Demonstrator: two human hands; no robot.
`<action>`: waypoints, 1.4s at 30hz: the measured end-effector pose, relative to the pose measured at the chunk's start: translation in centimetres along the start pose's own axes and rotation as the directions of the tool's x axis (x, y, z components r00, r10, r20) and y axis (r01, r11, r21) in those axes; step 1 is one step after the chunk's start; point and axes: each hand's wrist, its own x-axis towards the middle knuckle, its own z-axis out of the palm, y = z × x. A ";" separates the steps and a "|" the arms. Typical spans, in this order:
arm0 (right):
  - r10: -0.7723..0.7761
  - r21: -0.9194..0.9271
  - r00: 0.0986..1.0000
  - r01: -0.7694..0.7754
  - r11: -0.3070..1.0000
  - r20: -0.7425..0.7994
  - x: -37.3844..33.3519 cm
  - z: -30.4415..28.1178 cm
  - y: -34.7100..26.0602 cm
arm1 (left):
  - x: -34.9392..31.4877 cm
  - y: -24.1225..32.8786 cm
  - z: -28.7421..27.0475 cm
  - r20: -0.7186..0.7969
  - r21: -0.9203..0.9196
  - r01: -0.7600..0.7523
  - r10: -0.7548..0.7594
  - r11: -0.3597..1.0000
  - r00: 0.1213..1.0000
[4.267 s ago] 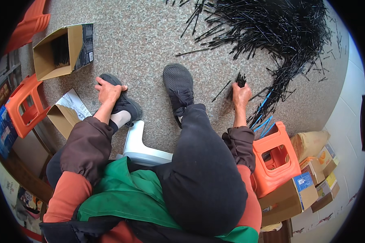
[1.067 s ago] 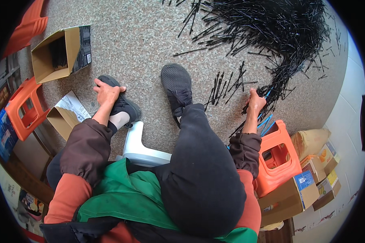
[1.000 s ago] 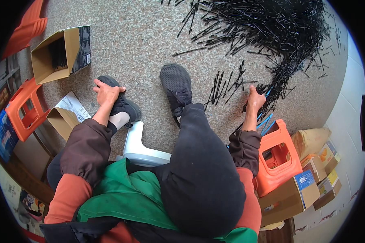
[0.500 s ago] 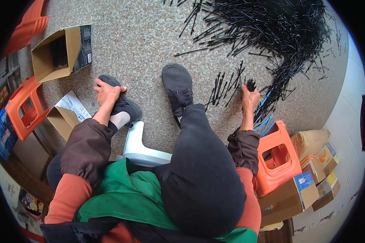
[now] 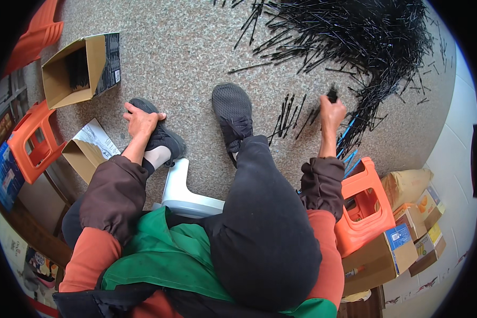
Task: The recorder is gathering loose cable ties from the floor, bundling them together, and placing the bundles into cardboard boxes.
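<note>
My left hand (image 5: 142,121) lies on the black shoe (image 5: 169,142) of my left foot, its fingers spread and nothing in them. To the right, my right hand (image 5: 332,114) is closed round a small bundle of thin black sticks (image 5: 332,94); their tips stick out past the fingers, and the rest is hidden. Several loose black sticks (image 5: 286,116) lie roughly side by side on the floor, left of that hand. Beyond it and to its right spreads a large tangled pile of the same sticks (image 5: 355,32). Blue strips (image 5: 349,151) lie at the pile's near end.
A cardboard box (image 5: 100,69) holding dark sticks lies at the left, with another opened carton (image 5: 85,159) nearer. Orange stools stand at the left (image 5: 21,143) and right (image 5: 376,185). Cartons (image 5: 373,259) and a tan sack (image 5: 405,185) line the right wall. A white stool (image 5: 183,196) is under me.
My right hand has moved slightly away from me and to the right with its bundle. Fewer loose sticks lie beside it on the floor. My left hand stays put.
</note>
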 end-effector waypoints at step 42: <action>-0.584 -0.169 0.730 0.665 0.728 0.355 -9.5 -0.2 1.2 | 0.1 -0.1 0.0 0.000 -0.004 0.003 -0.003 1.000 1.000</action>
